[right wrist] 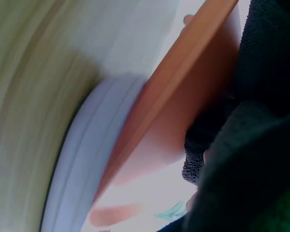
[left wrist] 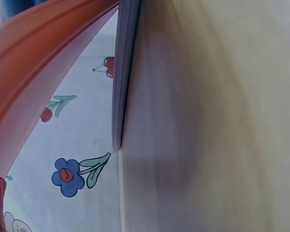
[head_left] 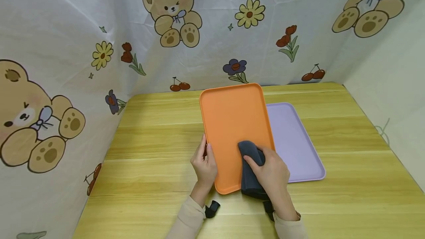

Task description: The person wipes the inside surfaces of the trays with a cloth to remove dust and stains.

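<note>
An orange tray [head_left: 229,121] is held tilted up off the table, its inner face toward me. My left hand [head_left: 205,167] grips its left edge, thumb along the near side. In my right hand [head_left: 273,172] is a folded dark grey cloth [head_left: 249,180], pinched between thumb and fingers and laid against the tray's lower right part. The cloth's rough pile shows close up in the right wrist view, beside the orange tray [right wrist: 179,72]. Behind the orange tray a light purple tray [head_left: 299,146] lies flat on the table, its left part hidden.
The wood-grain table [head_left: 149,150] extends on both sides of the trays. A white fabric backdrop [head_left: 212,40] printed with bears and flowers hangs behind and to the left. A pale wall stands at the right, with a thin cord [head_left: 384,134] by the table's edge.
</note>
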Action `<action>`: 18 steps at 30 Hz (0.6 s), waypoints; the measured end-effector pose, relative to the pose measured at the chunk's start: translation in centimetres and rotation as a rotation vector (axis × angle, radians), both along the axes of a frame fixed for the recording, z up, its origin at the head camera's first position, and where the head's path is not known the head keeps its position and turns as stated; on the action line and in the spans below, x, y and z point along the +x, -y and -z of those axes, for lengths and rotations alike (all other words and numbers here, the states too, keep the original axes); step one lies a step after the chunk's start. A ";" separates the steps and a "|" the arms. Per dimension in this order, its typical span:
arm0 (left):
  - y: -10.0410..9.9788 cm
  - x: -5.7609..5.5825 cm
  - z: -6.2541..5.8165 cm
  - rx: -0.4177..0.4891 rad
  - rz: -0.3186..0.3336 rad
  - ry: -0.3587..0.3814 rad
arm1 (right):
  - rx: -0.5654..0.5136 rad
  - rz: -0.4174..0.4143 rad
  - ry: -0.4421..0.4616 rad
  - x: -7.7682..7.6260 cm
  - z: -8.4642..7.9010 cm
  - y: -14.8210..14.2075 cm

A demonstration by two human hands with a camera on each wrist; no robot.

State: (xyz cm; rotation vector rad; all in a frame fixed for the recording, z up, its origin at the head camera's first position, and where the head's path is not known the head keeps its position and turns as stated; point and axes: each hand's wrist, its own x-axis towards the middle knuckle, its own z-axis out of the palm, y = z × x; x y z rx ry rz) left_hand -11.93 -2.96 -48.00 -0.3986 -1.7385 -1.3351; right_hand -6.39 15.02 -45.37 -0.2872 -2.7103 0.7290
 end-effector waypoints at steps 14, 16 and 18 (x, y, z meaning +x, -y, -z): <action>0.1 0.1 -0.3 -0.009 0.020 0.009 | -0.025 0.108 0.082 -0.3 0.4 -2.8; 0.1 0.1 -0.3 -0.007 0.020 0.007 | -0.032 0.106 0.095 -0.3 0.3 -2.8; 0.0 0.1 -0.3 0.001 0.022 0.008 | -0.033 0.105 0.101 -0.2 0.3 -2.7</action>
